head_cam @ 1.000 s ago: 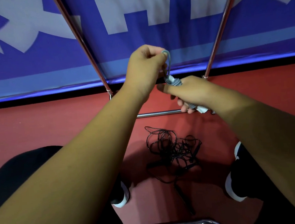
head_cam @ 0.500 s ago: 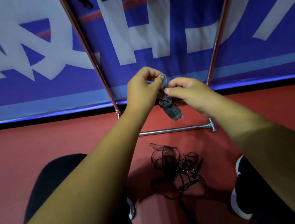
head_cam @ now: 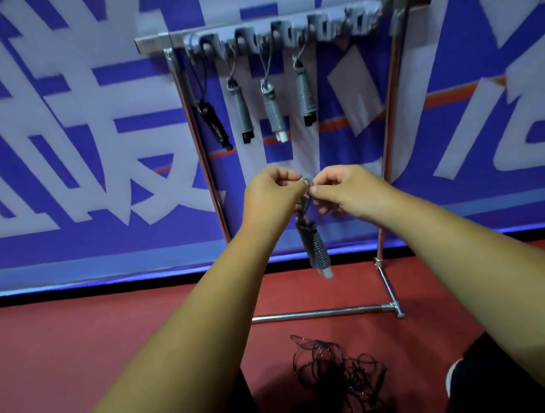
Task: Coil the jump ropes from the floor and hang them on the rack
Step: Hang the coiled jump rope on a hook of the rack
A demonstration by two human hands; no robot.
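A coiled grey jump rope (head_cam: 315,245) hangs from a small loop that both hands pinch at its top. My left hand (head_cam: 272,196) and my right hand (head_cam: 345,191) meet at that loop, in front of the metal rack (head_cam: 192,121) and well below its hook bar (head_cam: 283,31). Several coiled ropes hang from the hooks: a black one (head_cam: 214,123) and three grey ones (head_cam: 273,108). A tangled black rope (head_cam: 339,367) lies on the red floor between my feet.
The rack's base bar (head_cam: 322,313) runs across the floor ahead, its right foot (head_cam: 390,291) angling forward. A blue and white banner (head_cam: 64,141) covers the wall behind. My right shoe (head_cam: 454,377) is at the lower right. The right-hand hooks (head_cam: 361,21) hold nothing.
My head has tilted up, bringing the hook bar and hung ropes into view. The coiled grey rope now dangles lower from the loop, both hands pinching it closer together.
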